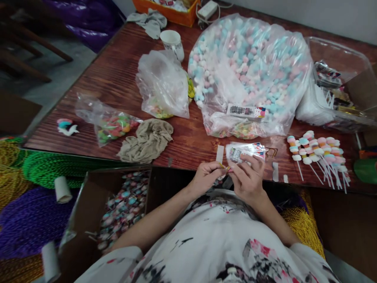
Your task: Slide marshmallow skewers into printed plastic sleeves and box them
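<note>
My left hand (pixel 207 177) and my right hand (pixel 249 177) meet at the table's front edge, fingertips pinched together. A tiny yellow and pink bit shows between them, too small to name. Just beyond my right fingers lies a stack of clear printed packets (pixel 235 152), partly covered by that hand. A pale strip (pixel 220 154) lies on the wood beyond my left fingertips. To the right rests a pile of pastel marshmallow-like skewers (pixel 322 151) on white sticks.
A big clear bag of pastel puffs (pixel 250 59) fills the back. Bags of colourful sweets (pixel 113 127), a crumpled cloth (pixel 147 141) and a mug (pixel 173 43) stand left. A clear plastic bin (pixel 338 112) is at right. Below the table, an open carton (pixel 79 212) holds many small items.
</note>
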